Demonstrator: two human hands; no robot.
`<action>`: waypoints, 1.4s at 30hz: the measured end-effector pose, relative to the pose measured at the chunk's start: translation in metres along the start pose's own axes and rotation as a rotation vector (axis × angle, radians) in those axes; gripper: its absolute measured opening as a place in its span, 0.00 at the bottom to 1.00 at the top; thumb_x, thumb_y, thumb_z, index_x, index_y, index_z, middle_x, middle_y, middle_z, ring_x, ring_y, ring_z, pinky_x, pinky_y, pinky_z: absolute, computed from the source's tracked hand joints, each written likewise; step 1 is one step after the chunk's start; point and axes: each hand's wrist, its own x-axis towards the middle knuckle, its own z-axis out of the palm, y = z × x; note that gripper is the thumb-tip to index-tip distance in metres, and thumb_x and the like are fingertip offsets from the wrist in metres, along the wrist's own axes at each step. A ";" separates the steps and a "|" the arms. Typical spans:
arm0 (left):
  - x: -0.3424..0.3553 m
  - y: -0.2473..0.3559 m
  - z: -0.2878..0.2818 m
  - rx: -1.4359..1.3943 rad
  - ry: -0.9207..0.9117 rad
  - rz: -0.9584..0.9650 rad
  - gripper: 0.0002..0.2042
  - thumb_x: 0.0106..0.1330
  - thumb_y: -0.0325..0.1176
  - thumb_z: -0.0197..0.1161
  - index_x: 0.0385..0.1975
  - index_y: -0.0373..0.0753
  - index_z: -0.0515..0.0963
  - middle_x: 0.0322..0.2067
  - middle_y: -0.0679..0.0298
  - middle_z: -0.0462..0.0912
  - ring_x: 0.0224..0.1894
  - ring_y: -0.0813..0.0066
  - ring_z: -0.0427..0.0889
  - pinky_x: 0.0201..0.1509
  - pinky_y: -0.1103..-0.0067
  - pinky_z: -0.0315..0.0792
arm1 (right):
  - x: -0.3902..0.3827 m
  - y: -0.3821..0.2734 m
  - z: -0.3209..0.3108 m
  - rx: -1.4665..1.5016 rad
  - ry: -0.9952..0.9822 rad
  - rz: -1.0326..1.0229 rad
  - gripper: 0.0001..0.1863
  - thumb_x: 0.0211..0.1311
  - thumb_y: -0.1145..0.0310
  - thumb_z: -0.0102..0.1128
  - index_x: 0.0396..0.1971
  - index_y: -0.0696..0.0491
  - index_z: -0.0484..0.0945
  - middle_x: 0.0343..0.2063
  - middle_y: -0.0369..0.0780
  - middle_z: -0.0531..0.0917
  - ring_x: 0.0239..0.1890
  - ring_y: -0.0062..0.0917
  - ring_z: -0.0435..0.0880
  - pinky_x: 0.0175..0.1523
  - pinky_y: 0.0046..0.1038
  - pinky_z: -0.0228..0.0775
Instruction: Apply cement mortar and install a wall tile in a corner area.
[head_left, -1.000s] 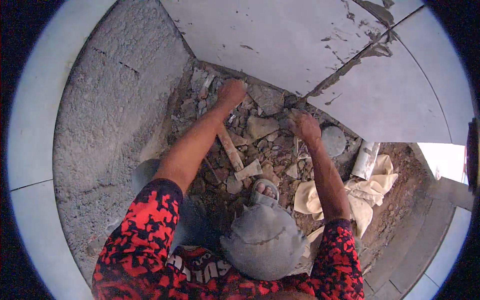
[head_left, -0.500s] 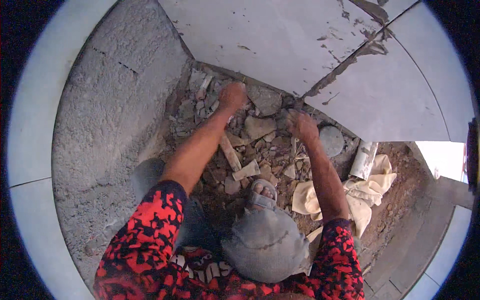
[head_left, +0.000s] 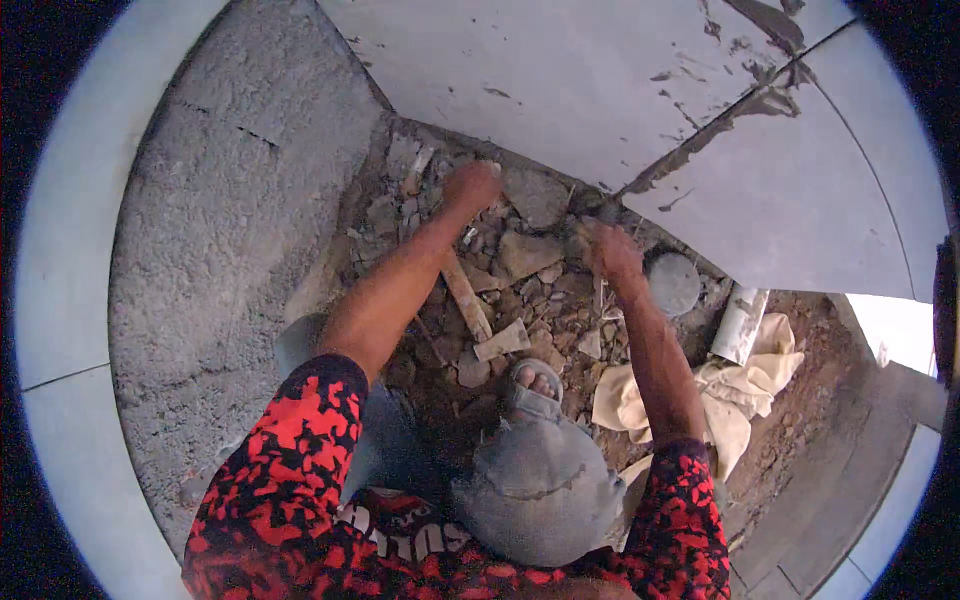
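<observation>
Head view. Left hand (head_left: 470,187) lies on the rubble (head_left: 520,270) at the far end of the pit, by the wall (head_left: 560,90); fingers curled down among the stones, but whether they clamp one cannot be told. Right hand (head_left: 608,250) is closed round a thin tool (head_left: 601,292) whose shaft points down into the rubble, near the wall's cracked joint. A hammer (head_left: 478,318) lies on the debris between the forearms. A round stone (head_left: 673,283) sits just right of the right hand. A cloth (head_left: 690,395) lies at the pit's right edge.
</observation>
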 end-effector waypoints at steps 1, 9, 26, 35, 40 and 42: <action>0.000 0.000 0.001 -0.005 -0.011 0.010 0.15 0.56 0.42 0.47 0.33 0.39 0.76 0.33 0.52 0.77 0.37 0.55 0.77 0.39 0.63 0.71 | 0.000 0.000 0.001 -0.028 -0.145 0.102 0.23 0.46 0.57 0.54 0.43 0.52 0.71 0.38 0.48 0.75 0.41 0.42 0.73 0.43 0.40 0.67; -0.004 -0.002 -0.009 -0.112 -0.024 -0.036 0.23 0.58 0.50 0.44 0.32 0.33 0.74 0.33 0.47 0.76 0.36 0.52 0.76 0.41 0.63 0.69 | 0.004 0.011 0.009 0.060 0.070 -0.110 0.22 0.46 0.54 0.55 0.41 0.52 0.72 0.34 0.49 0.76 0.37 0.40 0.76 0.40 0.40 0.69; -0.129 0.017 -0.094 -0.406 -0.365 0.145 0.27 0.56 0.53 0.49 0.39 0.31 0.70 0.34 0.47 0.75 0.37 0.50 0.75 0.42 0.64 0.66 | -0.001 0.009 0.042 0.038 0.132 -0.009 0.22 0.55 0.55 0.46 0.51 0.41 0.64 0.47 0.45 0.71 0.40 0.41 0.75 0.44 0.39 0.69; -0.167 0.023 -0.094 -0.414 -0.475 0.343 0.25 0.58 0.50 0.49 0.36 0.27 0.68 0.35 0.45 0.73 0.39 0.49 0.73 0.44 0.66 0.66 | -0.014 0.008 0.027 -0.023 -0.044 0.002 0.21 0.52 0.56 0.49 0.49 0.40 0.68 0.48 0.42 0.71 0.39 0.41 0.76 0.44 0.40 0.69; -0.175 0.017 -0.090 -0.364 -0.455 0.494 0.22 0.54 0.48 0.54 0.30 0.30 0.72 0.28 0.47 0.75 0.36 0.48 0.74 0.40 0.63 0.67 | -0.035 -0.008 0.014 0.100 -0.016 -0.138 0.19 0.49 0.61 0.53 0.44 0.46 0.72 0.46 0.44 0.72 0.45 0.40 0.72 0.49 0.34 0.64; -0.176 0.015 -0.087 -0.253 -0.633 0.552 0.21 0.55 0.47 0.52 0.31 0.29 0.70 0.31 0.46 0.74 0.36 0.50 0.74 0.41 0.64 0.67 | -0.045 -0.014 0.013 0.060 -0.072 -0.075 0.20 0.50 0.61 0.53 0.45 0.48 0.72 0.45 0.44 0.73 0.45 0.40 0.72 0.49 0.34 0.64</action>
